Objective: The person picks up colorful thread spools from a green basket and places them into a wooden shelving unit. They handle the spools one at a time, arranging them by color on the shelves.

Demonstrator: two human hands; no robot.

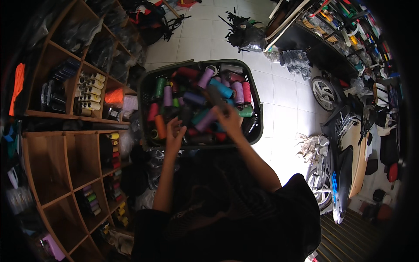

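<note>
A dark green plastic basket [140, 94] in front of me holds a heap of thread spools in many colours. My right hand [229, 120] is closed on the lower end of a dark grey thread spool [215, 97], tilted above the heap and slightly blurred. Close by its fingers lies a purple spool [205, 121]. Over the basket's near left part, my left hand [174, 135] is open with its fingers apart. Beside it are an orange spool [160, 126] and a black spool [186, 114]. A pink spool [247, 92] and a green spool [246, 112] lie along the right side.
Wooden cubby shelves [65, 133] run along my left, some cubbies holding white-and-yellow spools [90, 91]. A motor scooter [345, 153] stands at the right. Plastic-wrapped bundles [294, 63] lie on the tiled floor [283, 102] beyond, near a cluttered rack [327, 39].
</note>
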